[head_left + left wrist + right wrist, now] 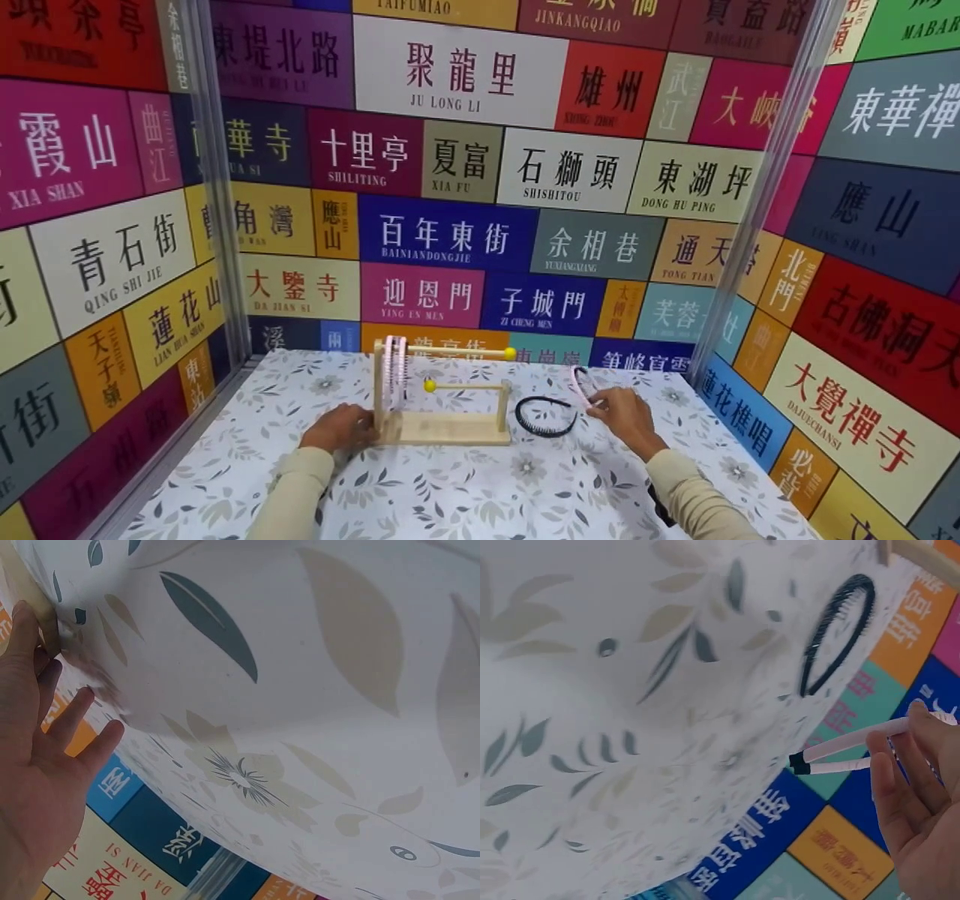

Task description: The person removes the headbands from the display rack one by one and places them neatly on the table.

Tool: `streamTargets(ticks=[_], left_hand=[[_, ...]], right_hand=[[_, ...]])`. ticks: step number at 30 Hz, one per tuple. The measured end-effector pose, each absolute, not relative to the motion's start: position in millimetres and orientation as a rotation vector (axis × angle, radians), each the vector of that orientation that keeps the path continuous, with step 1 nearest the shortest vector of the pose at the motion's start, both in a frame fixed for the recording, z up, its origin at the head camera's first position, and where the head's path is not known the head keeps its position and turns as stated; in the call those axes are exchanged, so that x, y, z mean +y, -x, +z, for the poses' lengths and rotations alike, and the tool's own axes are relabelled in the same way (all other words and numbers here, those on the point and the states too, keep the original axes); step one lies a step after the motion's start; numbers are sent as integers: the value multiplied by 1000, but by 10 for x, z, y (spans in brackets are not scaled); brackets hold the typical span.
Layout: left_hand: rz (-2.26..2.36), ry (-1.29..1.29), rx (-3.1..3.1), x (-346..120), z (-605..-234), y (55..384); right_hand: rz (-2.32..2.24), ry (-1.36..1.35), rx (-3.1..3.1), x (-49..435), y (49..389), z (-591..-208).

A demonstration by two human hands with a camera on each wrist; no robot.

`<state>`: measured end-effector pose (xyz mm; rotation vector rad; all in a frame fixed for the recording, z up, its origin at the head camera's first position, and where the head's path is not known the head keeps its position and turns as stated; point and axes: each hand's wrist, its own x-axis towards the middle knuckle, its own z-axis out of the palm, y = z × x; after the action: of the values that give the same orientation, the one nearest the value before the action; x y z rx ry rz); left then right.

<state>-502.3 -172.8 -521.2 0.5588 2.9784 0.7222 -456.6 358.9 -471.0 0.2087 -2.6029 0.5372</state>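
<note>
At the left end of the wooden stand (450,429), the left hand (337,427) is gripping its edge, while well to the stand's right the right hand (626,416) is pinching a pink headband (855,737). Behind the stand, wall panels (424,295) are reading "DA JIAN SI", "YING EN MEN" and "ZI CHENG MEN". Pink toothed headbands (403,367) are hanging on the stand's upper rod, and a black headband (546,433) is lying just right of the stand, between it and the right hand.

Right of the wooden stand (450,429), the right hand (626,420) hides part of the pink headband (851,740); left of the stand, the left hand (41,757) is cropped by its wrist view's edge.
</note>
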Motion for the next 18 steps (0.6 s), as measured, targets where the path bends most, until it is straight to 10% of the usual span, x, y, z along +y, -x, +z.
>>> streamTargets(ticks=[18], left_hand=[[745, -419, 2942, -1724, -5196, 5019]], right_hand=[[459, -201, -2593, 3740, 4580, -5157]])
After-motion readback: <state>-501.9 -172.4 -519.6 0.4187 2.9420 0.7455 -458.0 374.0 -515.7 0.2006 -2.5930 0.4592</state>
